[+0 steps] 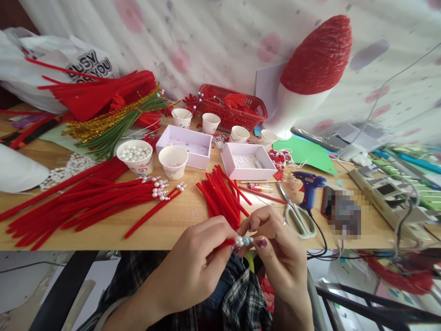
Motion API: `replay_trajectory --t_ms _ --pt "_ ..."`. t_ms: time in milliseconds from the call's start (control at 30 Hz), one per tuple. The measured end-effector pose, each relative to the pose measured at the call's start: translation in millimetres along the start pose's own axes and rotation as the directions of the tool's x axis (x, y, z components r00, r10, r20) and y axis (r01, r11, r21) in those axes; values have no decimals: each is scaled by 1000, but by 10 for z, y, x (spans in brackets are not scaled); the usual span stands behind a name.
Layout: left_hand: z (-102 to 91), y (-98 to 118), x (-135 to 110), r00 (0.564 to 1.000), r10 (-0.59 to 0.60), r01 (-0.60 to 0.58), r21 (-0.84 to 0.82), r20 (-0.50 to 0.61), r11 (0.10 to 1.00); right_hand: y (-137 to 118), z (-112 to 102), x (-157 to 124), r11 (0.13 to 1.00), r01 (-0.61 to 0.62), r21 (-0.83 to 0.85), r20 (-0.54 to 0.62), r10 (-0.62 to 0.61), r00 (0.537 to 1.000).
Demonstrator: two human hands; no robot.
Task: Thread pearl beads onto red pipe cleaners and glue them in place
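My left hand is closed around a red pipe cleaner, just above the table's front edge. White and light-blue beads sit in a row at its end. At the outer end of that row, the thumb and fingers of my right hand pinch the beads. Just beyond my hands lies a bunch of plain red pipe cleaners. A larger pile of red pipe cleaners, tipped with pearl beads, rests to the left.
Paper cups, one a cup of pearls, and a white bead box stand behind. Scissors and a blue glue gun lie right. A red basket, a red-wrapped foam head and a power strip are farther off.
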State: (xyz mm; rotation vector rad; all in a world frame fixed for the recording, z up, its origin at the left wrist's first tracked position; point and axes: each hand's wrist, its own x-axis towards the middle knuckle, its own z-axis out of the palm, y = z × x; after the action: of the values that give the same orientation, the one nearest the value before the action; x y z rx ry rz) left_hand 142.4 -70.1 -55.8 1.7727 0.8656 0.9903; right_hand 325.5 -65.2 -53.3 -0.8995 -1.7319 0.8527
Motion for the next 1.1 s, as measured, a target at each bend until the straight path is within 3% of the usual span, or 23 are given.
replay_trajectory --t_ms 233,400,600,800,1000,1100 --pt "-16 -13 5 999 -21 21 -5 27 1000 -39 -44 39 992 14 -124 91 -3 996" --pt "-15 -24 16 999 -25 26 -33 35 999 50 -6 28 995 -11 -101 48 16 999" --pt "-13 -43 72 992 -126 128 -97 32 987 141 -1 4 996 -60 -61 -63 56 996" --pt "-2 -55 59 987 -159 161 -138 22 977 143 -54 -64 979 61 -192 54 -51 997" --pt "8 -61 47 990 -140 142 -150 27 978 172 -53 -89 914 83 -397 54 -67 996" --pt "16 -96 63 988 -153 151 -215 5 965 180 -24 -73 947 91 -308 14 -91 996"
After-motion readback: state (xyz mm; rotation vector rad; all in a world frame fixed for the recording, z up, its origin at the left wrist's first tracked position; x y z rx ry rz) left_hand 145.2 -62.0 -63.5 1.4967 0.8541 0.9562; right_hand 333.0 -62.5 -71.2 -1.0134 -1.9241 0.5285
